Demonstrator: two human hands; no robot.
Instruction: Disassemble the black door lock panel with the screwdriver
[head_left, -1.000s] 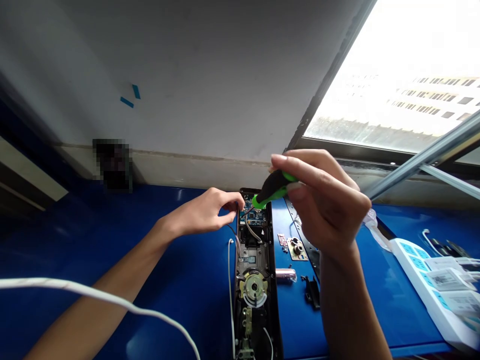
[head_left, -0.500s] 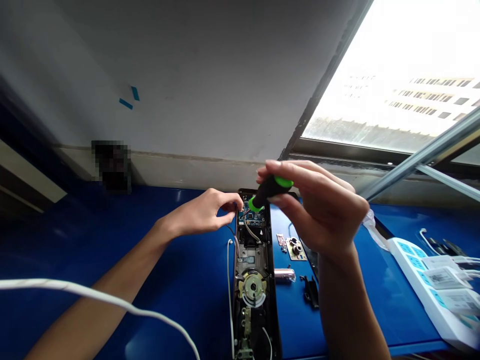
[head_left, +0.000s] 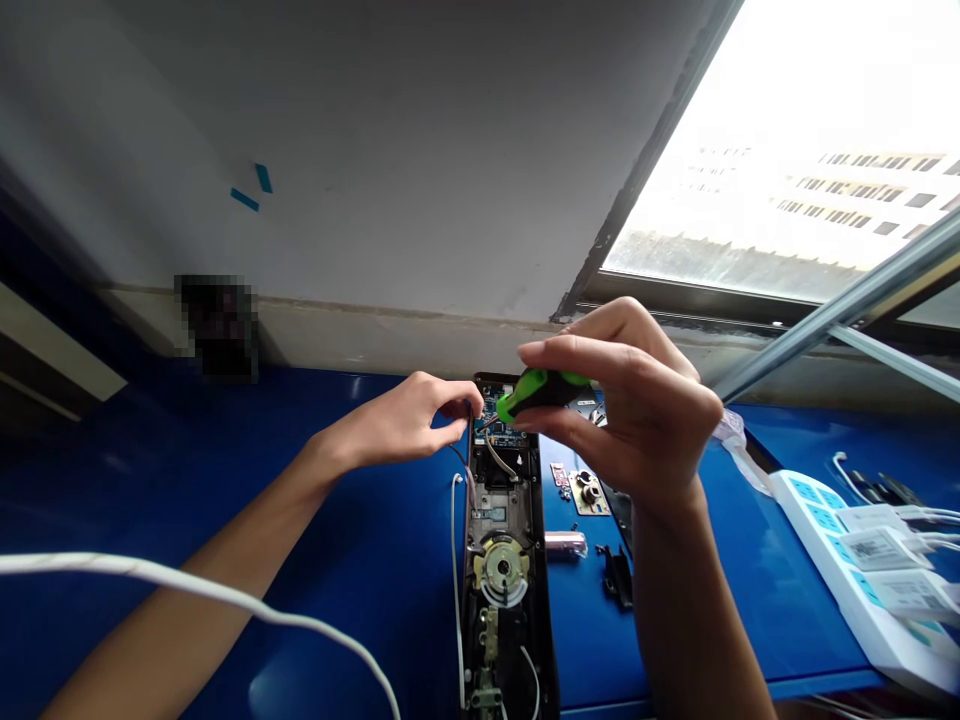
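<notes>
Between thumb and fingers, my right hand grips a black and green screwdriver, its shaft slanting down to the left. The tip is over the blue circuit board at the far end of a long black device housing, which lies open. My left hand is at the housing's left edge beside the board, thumb and fingers bent close together. What it pinches there, if anything, is too small to make out. Thin wires run from the board, and a round mechanism sits lower in the housing.
Right of the housing lie a small board with a lens-like part, a pink cylindrical cell and a black bracket. A white power strip with several plugs stands further right. A white cable crosses over my left forearm.
My right fingers have shifted and turned on the screwdriver handle, showing more of its green side. The left hand keeps its place at the board. The whole view has moved slightly.
</notes>
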